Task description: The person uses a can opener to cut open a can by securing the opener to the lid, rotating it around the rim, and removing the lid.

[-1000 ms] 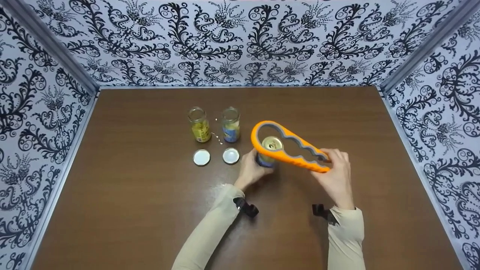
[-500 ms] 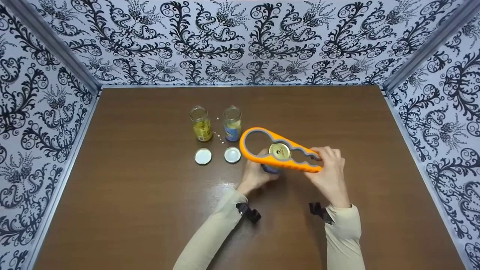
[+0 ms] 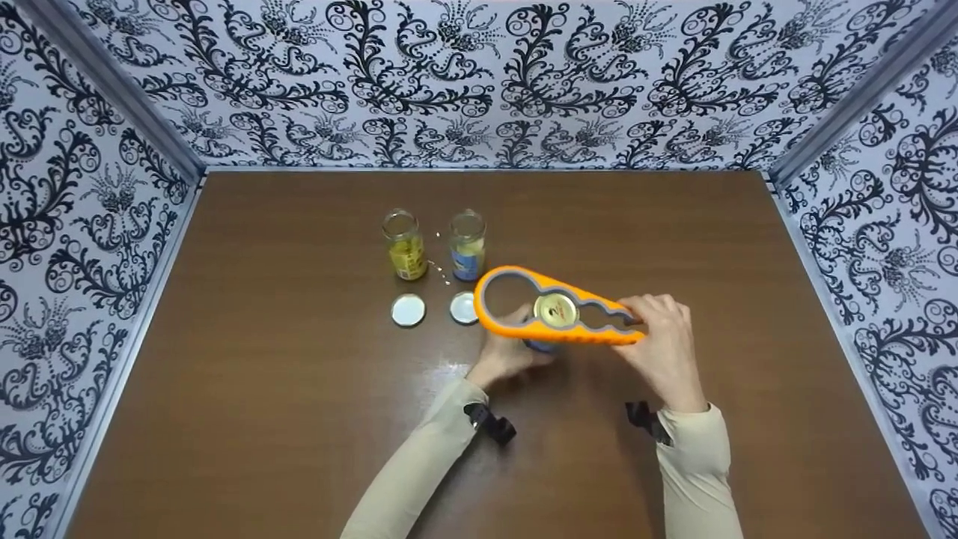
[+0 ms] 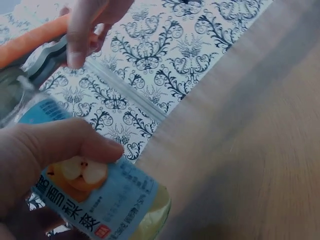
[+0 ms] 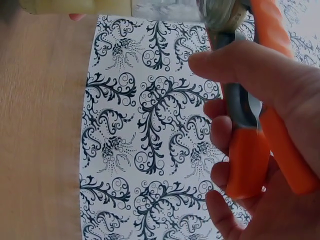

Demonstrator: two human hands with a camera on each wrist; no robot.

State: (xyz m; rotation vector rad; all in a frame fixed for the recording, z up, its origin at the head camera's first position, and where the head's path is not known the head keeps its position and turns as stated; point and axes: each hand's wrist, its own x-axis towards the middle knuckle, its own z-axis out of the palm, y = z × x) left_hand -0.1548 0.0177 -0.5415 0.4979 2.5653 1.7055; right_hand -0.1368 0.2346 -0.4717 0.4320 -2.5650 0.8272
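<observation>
Fingers [image 4: 90,143] of the left hand [image 3: 509,355] curl round a blue-labelled jar [image 4: 122,197], its gold lid [image 3: 556,310] showing between the grey-lined arms of an orange opener [image 3: 569,333], whose handle ends the right hand [image 3: 664,348] grips with bent fingers. To the left, two uncapped jars [image 3: 408,258] stand on the brown worktop [image 3: 299,412], two pale lids [image 3: 408,310] lying near them.

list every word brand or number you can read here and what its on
"雪梨爽": blue label of the jar in the left hand; the character before it is unclear.
Red mark and fine print on that label: too small and blurred to read.
Print on that jar's gold lid: unreadable.
Yellow-labelled jar and blue-labelled jar standing apart from the hands: print too small to read.
</observation>
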